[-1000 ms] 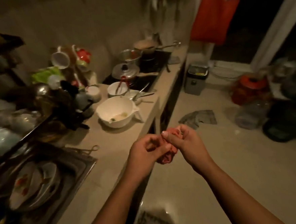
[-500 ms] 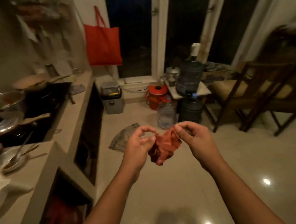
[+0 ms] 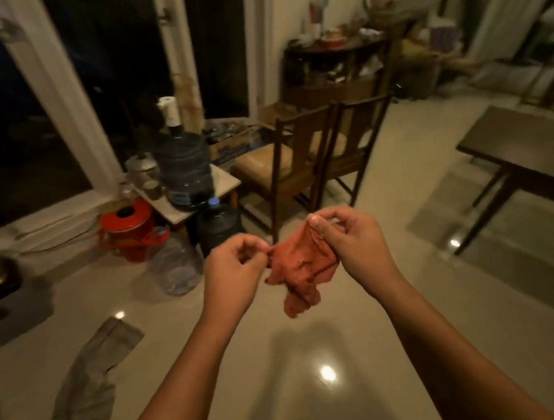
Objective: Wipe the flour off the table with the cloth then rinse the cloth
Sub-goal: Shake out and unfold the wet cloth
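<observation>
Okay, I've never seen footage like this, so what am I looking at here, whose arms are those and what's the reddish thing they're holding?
There is no machine here. A person wears one wide-angle camera on the head, so you see their own forearms from above. The left hand and right hand each pinch an edge of a reddish cloth with the fingers. It hangs crumpled between them above the shiny floor. A grey rag lies on that floor at lower left. Behind stand a large water bottle, a red pot and wooden chairs. A dark table is at the right.
</observation>
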